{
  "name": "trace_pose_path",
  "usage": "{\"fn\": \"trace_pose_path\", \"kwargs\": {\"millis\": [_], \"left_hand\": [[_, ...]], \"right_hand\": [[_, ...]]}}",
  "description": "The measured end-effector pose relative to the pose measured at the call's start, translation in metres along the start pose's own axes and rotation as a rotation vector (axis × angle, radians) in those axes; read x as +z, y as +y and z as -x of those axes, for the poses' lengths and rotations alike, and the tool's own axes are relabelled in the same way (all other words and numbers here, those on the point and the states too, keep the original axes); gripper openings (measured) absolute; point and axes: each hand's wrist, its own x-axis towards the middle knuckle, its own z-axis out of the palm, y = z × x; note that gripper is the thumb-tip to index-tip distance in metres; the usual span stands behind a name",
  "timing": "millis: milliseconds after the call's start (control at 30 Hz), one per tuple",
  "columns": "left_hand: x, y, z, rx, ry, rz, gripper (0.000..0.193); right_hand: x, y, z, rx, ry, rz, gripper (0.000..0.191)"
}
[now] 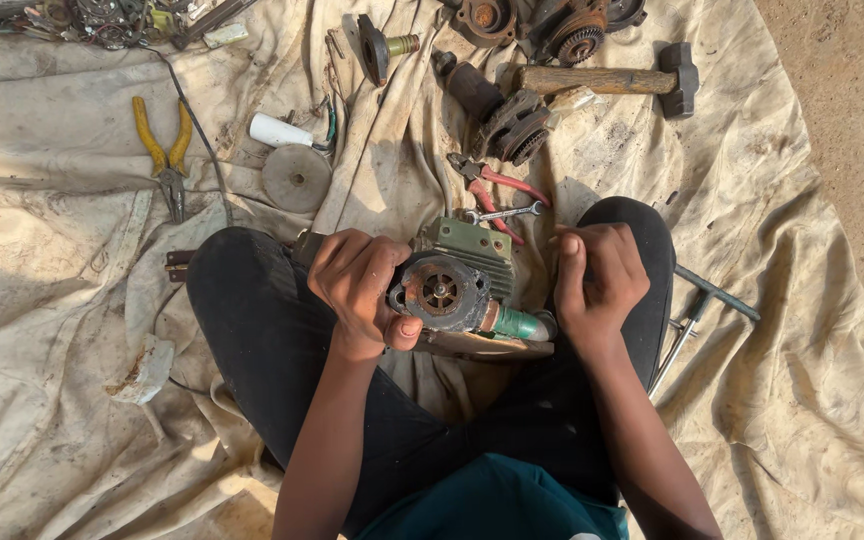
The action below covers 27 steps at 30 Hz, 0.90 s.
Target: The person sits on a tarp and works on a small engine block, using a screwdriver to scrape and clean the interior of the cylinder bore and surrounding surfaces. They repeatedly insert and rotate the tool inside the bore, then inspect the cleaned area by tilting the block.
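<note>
Now the left hand grips a green motor, right hand beside it.

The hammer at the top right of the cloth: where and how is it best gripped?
Probably by the bare wooden handle of the hammer, fingers closing from above near its left end. It lies flat on the cloth, the heavy head to the right, engine parts crowding just below.
</note>
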Motion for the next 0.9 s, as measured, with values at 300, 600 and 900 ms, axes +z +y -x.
{"fn": "trace_pose_path", "kwargs": {"millis": [300, 600, 900], "left_hand": [[-0.003, 0.027, -0.012, 0.052, -0.119, -0.053, 0.088], [-0.014, 0.068, 0.0, -0.163, -0.08, -0.096, 0.068], [-0.041, 0.064, 0.018, -0.118, 0.005, -0.049, 0.061]], "right_hand": [[0.084, 0.066, -0.037, 0.026, -0.735, 0.263, 0.022], [0.077, 0.047, -0.039, 0.14, -0.846, 0.385, 0.017], [0.089, 0.017, -0.024, 0.122, -0.799, 0.387, 0.024]]}}
